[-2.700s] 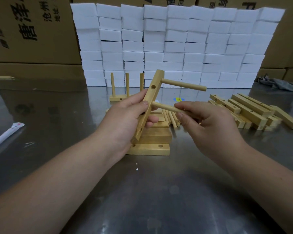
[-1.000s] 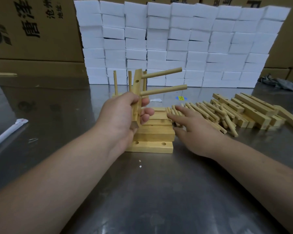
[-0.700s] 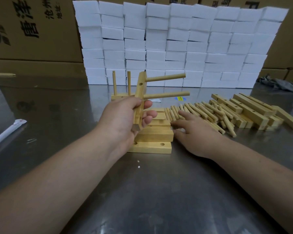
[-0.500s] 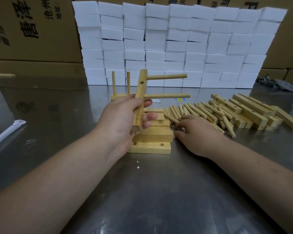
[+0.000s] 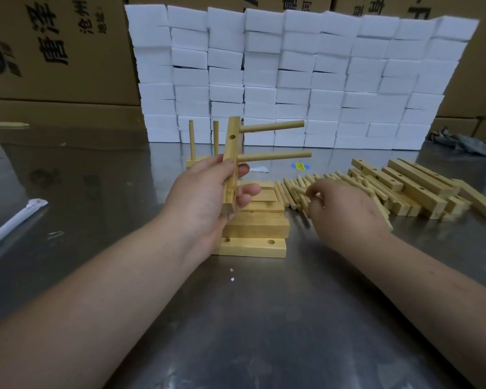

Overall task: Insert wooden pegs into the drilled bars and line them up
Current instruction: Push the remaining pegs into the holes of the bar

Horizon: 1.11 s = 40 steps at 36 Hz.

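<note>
With the left hand (image 5: 208,192) gripping the upright drilled bar (image 5: 232,153), its two seated pegs (image 5: 272,156) pointing to 3 o'clock, and the right hand (image 5: 345,209) pinching a loose peg (image 5: 299,192) on the surface (image 5: 264,318) at 3 o'clock, a skewed insertion could jam.
</note>
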Available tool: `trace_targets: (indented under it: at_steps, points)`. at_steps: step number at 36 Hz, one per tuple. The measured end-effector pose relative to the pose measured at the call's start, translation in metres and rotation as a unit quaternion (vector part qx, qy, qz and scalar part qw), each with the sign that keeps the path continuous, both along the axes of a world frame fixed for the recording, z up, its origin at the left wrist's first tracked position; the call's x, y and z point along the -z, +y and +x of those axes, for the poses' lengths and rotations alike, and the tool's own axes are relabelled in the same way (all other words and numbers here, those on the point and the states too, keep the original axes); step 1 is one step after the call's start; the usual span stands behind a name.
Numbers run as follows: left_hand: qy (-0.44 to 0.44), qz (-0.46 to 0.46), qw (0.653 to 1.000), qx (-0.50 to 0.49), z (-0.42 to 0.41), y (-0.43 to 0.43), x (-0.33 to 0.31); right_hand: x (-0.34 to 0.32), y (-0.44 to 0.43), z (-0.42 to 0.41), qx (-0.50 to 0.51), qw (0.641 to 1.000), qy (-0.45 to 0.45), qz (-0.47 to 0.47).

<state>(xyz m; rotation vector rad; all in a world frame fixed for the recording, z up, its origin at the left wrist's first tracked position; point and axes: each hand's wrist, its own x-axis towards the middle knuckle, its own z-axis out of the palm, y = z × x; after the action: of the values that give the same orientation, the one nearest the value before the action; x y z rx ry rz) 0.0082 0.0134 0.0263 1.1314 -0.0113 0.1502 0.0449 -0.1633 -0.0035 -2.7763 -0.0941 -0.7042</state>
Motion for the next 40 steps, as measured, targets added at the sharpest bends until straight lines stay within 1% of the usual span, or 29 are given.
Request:
trace_targets:
  at_steps: [2, 6, 11, 15, 19, 24, 26, 28, 33, 37, 40]
  points:
    - [-0.005, -0.013, 1.0, -0.008, 0.001, 0.001, -0.001, -0.003, -0.001, -0.001, 0.006, 0.999, -0.036, 0.029]
    - [0.001, -0.02, 1.0, -0.02, 0.001, 0.002, -0.001, -0.007, -0.003, -0.005, -0.015, 0.991, -0.099, 0.088]
    - [0.025, -0.035, 0.999, -0.028, 0.001, 0.002, -0.002, -0.013, -0.002, -0.017, -0.094, 0.96, -0.172, 0.201]
    - [0.013, -0.048, 0.998, -0.023, 0.001, 0.002, -0.003, -0.016, 0.001, -0.031, -0.174, 0.927, -0.187, 0.275]
    - [0.008, -0.041, 0.999, -0.026, 0.001, 0.003, -0.002, -0.018, 0.007, -0.044, -0.243, 0.899, -0.198, 0.306]
    - [-0.002, -0.033, 0.999, -0.021, -0.001, 0.001, -0.003, -0.017, 0.012, -0.047, -0.285, 0.875, -0.176, 0.35]
    - [-0.005, -0.022, 1.0, -0.019, -0.002, 0.0, -0.003, -0.015, 0.014, -0.047, -0.297, 0.873, -0.163, 0.351]
    - [-0.005, -0.013, 1.0, -0.019, -0.003, -0.002, -0.003, -0.013, 0.016, -0.048, -0.307, 0.879, -0.158, 0.33]
    - [-0.005, -0.012, 1.0, -0.021, -0.004, -0.002, -0.003, -0.012, 0.018, -0.048, -0.317, 0.888, -0.157, 0.295]
    - [-0.007, -0.013, 1.0, -0.019, -0.004, -0.002, -0.002, -0.011, 0.02, -0.05, -0.336, 0.884, -0.142, 0.293]
    - [-0.01, -0.007, 1.0, -0.021, -0.004, -0.002, -0.002, -0.011, 0.021, -0.052, -0.342, 0.89, -0.133, 0.271]
